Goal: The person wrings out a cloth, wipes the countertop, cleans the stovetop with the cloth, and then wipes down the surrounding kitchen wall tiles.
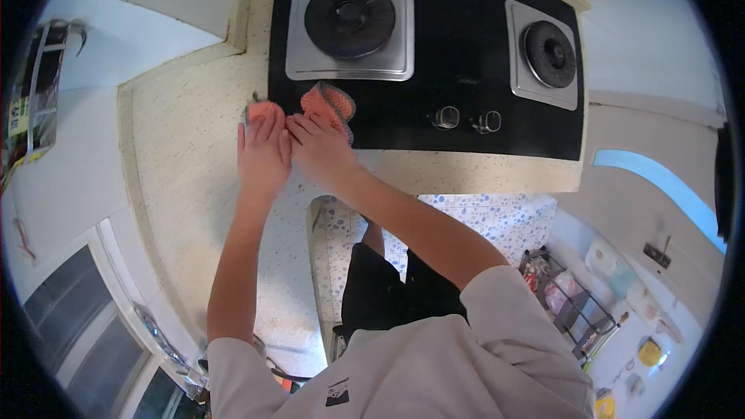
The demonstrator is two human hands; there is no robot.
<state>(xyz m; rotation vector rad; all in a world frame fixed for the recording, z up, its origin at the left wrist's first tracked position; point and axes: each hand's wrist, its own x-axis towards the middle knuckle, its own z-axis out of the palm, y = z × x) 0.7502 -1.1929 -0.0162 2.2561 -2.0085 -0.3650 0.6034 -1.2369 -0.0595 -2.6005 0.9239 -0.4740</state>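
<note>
An orange cleaning cloth [332,105] with a grey edge lies bunched at the left front corner of the black gas stove [466,39]. My right hand [320,147] has its fingers curled over this cloth, on the stove's glass near the edge. Beside it, my left hand [264,157] presses its fingers on another orange portion, over the pale speckled countertop [182,132]. The two hands nearly touch at the thumbs. Whether the orange portions are one cloth or two I cannot tell, since the hands cover the middle.
Behind my hands is the large left burner [350,19]; a smaller burner [550,53] sits at the right. Two control knobs [446,117] stand near the stove's front edge. A wire rack [570,295] with goods stands on the floor side at lower right.
</note>
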